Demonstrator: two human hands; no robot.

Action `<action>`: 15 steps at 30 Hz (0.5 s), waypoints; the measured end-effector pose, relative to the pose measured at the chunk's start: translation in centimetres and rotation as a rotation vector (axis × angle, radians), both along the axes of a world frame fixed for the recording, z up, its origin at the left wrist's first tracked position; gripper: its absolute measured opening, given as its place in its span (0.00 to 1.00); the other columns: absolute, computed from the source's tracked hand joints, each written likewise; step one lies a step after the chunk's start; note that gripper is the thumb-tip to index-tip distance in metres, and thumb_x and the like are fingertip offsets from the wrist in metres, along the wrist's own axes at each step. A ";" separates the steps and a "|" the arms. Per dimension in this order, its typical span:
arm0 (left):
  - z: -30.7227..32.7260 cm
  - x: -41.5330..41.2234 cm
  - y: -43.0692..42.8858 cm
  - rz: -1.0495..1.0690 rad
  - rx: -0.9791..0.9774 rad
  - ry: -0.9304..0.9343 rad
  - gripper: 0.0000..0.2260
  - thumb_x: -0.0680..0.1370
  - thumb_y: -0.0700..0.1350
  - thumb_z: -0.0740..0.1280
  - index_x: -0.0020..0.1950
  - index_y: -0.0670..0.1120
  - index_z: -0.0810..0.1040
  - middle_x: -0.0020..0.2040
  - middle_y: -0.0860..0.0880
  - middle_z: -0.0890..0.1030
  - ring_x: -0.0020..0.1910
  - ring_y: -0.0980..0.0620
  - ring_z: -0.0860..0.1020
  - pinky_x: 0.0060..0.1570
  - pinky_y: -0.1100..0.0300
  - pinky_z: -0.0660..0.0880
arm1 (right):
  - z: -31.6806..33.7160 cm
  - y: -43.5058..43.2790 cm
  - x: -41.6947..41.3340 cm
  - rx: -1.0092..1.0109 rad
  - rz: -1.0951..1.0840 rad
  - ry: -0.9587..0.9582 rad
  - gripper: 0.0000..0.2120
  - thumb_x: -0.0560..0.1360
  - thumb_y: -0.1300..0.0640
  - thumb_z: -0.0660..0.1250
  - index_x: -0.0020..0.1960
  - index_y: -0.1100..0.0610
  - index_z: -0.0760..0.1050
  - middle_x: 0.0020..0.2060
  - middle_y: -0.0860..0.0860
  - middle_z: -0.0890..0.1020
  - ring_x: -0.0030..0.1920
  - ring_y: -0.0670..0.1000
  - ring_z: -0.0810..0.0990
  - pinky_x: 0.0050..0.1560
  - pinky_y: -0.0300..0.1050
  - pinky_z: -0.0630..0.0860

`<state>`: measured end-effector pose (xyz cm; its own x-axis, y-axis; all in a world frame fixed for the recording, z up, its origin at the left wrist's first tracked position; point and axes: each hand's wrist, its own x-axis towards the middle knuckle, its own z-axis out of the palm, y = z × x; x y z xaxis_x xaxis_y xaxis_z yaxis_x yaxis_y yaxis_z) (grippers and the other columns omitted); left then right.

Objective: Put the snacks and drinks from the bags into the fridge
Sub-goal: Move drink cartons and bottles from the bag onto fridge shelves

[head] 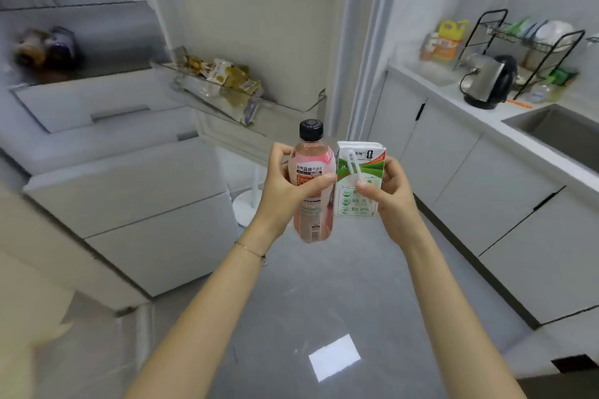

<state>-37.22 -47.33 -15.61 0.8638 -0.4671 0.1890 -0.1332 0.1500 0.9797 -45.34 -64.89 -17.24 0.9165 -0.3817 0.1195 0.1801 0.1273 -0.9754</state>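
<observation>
Left hand [285,185]: grips pink plastic drink bottle with black cap [312,185], frame centre. Right hand [393,194]: holds green-and-white milk carton with attached straw [359,178], just beside the bottle.

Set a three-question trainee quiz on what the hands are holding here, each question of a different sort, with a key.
1. True or false: the pink bottle gripped by the left hand has no cap.
2. Which hand holds the carton? A the left hand; B the right hand; C neither.
3. Fill in: stuck slantwise to the carton's front is a white ___.

Key: 1 false, its black cap is on; 2 B; 3 straw.
</observation>
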 end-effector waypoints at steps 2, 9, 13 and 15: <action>0.4 0.6 2.7 0.036 -0.004 -0.011 0.29 0.64 0.51 0.78 0.55 0.44 0.65 0.48 0.46 0.82 0.46 0.50 0.82 0.43 0.59 0.78 | 0.5 2.6 1.2 -0.015 0.035 -0.019 0.26 0.63 0.54 0.76 0.58 0.55 0.72 0.52 0.53 0.83 0.54 0.57 0.82 0.51 0.53 0.81; 1.1 3.4 11.7 0.246 -0.038 -0.002 0.21 0.69 0.41 0.75 0.52 0.47 0.65 0.47 0.51 0.80 0.42 0.57 0.82 0.39 0.64 0.77 | 1.2 11.1 7.2 -0.063 0.202 -0.035 0.27 0.65 0.53 0.75 0.61 0.54 0.69 0.57 0.57 0.81 0.57 0.60 0.80 0.55 0.58 0.79; 1.0 5.5 16.6 0.373 -0.059 0.027 0.23 0.67 0.44 0.78 0.53 0.50 0.66 0.49 0.49 0.80 0.43 0.55 0.83 0.40 0.63 0.78 | 1.2 15.7 11.4 -0.065 0.319 -0.029 0.29 0.65 0.53 0.75 0.62 0.56 0.68 0.57 0.58 0.81 0.57 0.59 0.81 0.53 0.55 0.79; 1.0 6.7 18.7 0.432 -0.063 0.034 0.24 0.66 0.45 0.78 0.54 0.52 0.67 0.50 0.49 0.80 0.44 0.54 0.83 0.42 0.61 0.79 | 1.0 17.8 13.6 -0.060 0.374 -0.025 0.28 0.67 0.56 0.75 0.63 0.57 0.68 0.56 0.56 0.82 0.56 0.58 0.81 0.52 0.54 0.80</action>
